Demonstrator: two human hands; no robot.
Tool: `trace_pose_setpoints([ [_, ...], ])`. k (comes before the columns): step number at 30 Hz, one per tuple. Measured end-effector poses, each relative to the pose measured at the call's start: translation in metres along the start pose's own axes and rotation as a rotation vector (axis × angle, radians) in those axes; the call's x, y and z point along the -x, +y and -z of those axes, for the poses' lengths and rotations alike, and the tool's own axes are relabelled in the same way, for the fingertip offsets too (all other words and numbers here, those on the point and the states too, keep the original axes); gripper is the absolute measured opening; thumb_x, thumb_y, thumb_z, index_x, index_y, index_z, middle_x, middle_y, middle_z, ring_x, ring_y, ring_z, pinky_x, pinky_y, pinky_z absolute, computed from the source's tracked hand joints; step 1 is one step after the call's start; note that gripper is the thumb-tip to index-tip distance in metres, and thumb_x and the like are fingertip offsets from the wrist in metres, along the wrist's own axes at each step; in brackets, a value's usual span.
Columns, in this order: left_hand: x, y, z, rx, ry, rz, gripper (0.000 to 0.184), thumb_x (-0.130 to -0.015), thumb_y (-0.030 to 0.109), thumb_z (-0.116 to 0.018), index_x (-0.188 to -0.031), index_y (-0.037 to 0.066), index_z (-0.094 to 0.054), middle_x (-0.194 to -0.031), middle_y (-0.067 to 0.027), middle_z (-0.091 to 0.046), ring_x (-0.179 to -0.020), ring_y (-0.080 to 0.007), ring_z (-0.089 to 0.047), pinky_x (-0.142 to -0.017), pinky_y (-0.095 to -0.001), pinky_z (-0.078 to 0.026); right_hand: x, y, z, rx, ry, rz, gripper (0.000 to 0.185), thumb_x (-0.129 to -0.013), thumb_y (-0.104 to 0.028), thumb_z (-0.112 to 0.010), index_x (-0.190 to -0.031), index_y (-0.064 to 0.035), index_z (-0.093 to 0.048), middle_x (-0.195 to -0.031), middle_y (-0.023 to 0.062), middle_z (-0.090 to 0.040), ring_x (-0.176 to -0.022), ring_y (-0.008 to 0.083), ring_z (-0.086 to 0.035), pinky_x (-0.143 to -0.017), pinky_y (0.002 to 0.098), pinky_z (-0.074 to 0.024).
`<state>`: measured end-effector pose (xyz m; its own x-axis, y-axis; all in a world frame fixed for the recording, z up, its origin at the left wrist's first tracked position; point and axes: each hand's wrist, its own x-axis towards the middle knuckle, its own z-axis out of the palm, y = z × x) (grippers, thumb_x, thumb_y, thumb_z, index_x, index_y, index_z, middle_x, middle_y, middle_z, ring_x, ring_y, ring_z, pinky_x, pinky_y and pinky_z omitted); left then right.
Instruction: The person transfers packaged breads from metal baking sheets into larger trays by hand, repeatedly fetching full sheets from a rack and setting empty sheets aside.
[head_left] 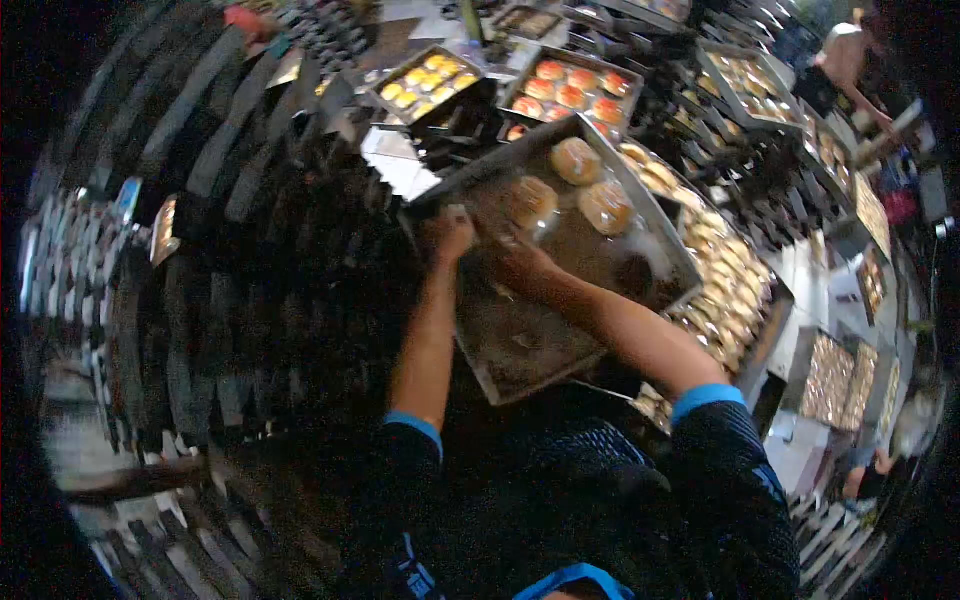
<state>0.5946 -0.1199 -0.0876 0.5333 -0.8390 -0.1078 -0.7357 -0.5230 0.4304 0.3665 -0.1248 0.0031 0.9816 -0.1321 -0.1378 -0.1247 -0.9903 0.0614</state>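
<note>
The left hand point(450, 235) and right hand point(517, 262), fingers too blurred to read, reached over a baking tray point(525, 350) whose glossy buns point(606, 208) seemed to want gentle handling.

Ahead of me: yellow buns point(433, 80), red-topped buns point(570, 96) just to their right, something flat and white point(400, 168) near the yellow ones. On my right I get a dense spread of pale golden pastries point(735, 285), then shiny brownish packs point(828, 372), contents too blurred to tell. I also see another person point(848, 75) at upper right.
</note>
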Motion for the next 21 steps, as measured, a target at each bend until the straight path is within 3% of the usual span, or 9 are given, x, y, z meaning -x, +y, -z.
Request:
trace_pose_setpoints([
  [3, 0.05, 0.035, -0.003, -0.162, 0.269, -0.199, 0.039, -0.084, 0.032, -0.052, -0.11, 0.003, -0.053, -0.104, -0.0263, -0.058, -0.102, -0.0413, -0.053, -0.093, -0.0488, -0.039, 0.064, -0.006, 0.074, -0.404, -0.214, -0.28, 0.075, -0.073, -0.036, -0.069, -0.137, -0.0152, -0.035, -0.137, 0.0155, -0.04, -0.125, 0.0321, -0.041, -0.104, 0.0468, -0.0313],
  [5, 0.086, 0.046, 0.002, -0.221, 0.4, -0.221, 0.043, -0.084, 0.034, -0.053, -0.115, 0.002, -0.051, -0.104, -0.0256, -0.058, -0.102, -0.0415, -0.054, -0.094, -0.0485, -0.038, 0.128, 0.002, 0.085, -1.292, 0.265, -0.128, 0.088, -0.064, -0.031, -0.073, -0.137, -0.0041, -0.032, -0.134, 0.0176, -0.042, -0.125, 0.033, -0.041, -0.103, 0.0412, -0.0337],
  [7, 0.138, 0.091, 0.057, 0.121, -0.096, -0.185, 0.042, -0.088, 0.041, -0.049, -0.112, 0.009, -0.055, -0.118, -0.0181, -0.055, -0.111, -0.0359, -0.051, -0.1, -0.0499, -0.032, 0.224, 0.018, 0.068, -1.224, 0.479, -0.233, 0.088, -0.063, -0.021, -0.076, -0.136, 0.0002, -0.032, -0.133, 0.0199, -0.042, -0.124, 0.0387, -0.039, -0.104, 0.0509, -0.0322],
  [9, 0.15, 0.068, 0.015, 0.079, -0.015, -0.293, 0.039, -0.077, 0.035, -0.067, -0.106, 0.009, -0.06, -0.103, -0.0119, -0.063, -0.1, -0.0332, -0.057, -0.093, -0.0474, -0.04, 0.308, 0.011, 0.067, -2.056, 0.759, -0.399, 0.09, -0.059, -0.02, -0.075, -0.135, 0.0, -0.032, -0.134, 0.0187, -0.041, -0.125, 0.0364, -0.039, -0.105, 0.0456, -0.0335],
  [10, 0.154, 0.059, 0.01, 0.08, -0.061, -0.405, 0.039, -0.073, 0.032, -0.074, -0.102, 0.008, -0.062, -0.098, -0.0097, -0.065, -0.096, -0.0309, -0.06, -0.088, -0.0451, -0.044, 0.355, 0.012, 0.055, -2.163, 0.952, -0.473, 0.089, -0.058, -0.018, -0.074, -0.134, -0.0005, -0.033, -0.133, 0.0184, -0.042, -0.123, 0.0334, -0.042, -0.103, 0.0435, -0.0369],
  [11, 0.171, 0.067, 0.009, 0.297, -0.089, -0.154, 0.036, -0.066, 0.023, -0.079, -0.094, 0.005, -0.064, -0.098, -0.0089, -0.065, -0.088, -0.0258, -0.062, -0.081, -0.04, -0.049, 0.401, 0.007, 0.041, -2.247, 1.174, -0.556, 0.088, -0.057, -0.016, -0.073, -0.134, -0.0011, -0.034, -0.132, 0.0181, -0.043, -0.121, 0.0304, -0.045, -0.101, 0.0414, -0.0404],
  [13, 0.197, 0.088, 0.034, 0.352, -0.244, -0.187, 0.053, -0.068, 0.024, -0.08, -0.107, 0.0, -0.053, -0.1, -0.0116, -0.063, -0.088, -0.0245, -0.062, -0.08, -0.0369, -0.05, 0.467, 0.002, 0.024, -2.222, 1.285, -0.774, 0.084, -0.056, -0.012, -0.07, -0.132, 0.0006, -0.036, -0.127, 0.0167, -0.047, -0.114, 0.0281, -0.051, -0.095, 0.0392, -0.0452],
  [17, 0.258, 0.156, 0.077, 0.7, -0.249, 0.039, 0.049, -0.077, 0.018, -0.074, -0.113, -0.001, -0.047, -0.1, -0.0117, -0.06, -0.09, -0.0231, -0.061, -0.078, -0.034, -0.052, 0.535, -0.011, -0.004, -1.728, 0.785, -1.109, 0.077, -0.056, -0.011, -0.066, -0.129, -0.0035, -0.043, -0.118, 0.0118, -0.056, -0.104, 0.0244, -0.057, -0.093, 0.0354, -0.0454],
  [21, 0.319, 0.226, 0.083, 1.165, 0.025, 0.096, 0.042, -0.082, 0.015, -0.066, -0.117, 0.0, -0.049, -0.108, -0.0111, -0.058, -0.097, -0.0242, -0.059, -0.082, -0.0365, -0.051, 0.554, -0.031, -0.039, -1.018, 0.156, -0.72, 0.065, -0.062, -0.023, -0.067, -0.121, -0.0049, -0.05, -0.11, 0.0207, -0.057, -0.097, 0.0338, -0.057, -0.088, 0.0409, -0.0464],
])
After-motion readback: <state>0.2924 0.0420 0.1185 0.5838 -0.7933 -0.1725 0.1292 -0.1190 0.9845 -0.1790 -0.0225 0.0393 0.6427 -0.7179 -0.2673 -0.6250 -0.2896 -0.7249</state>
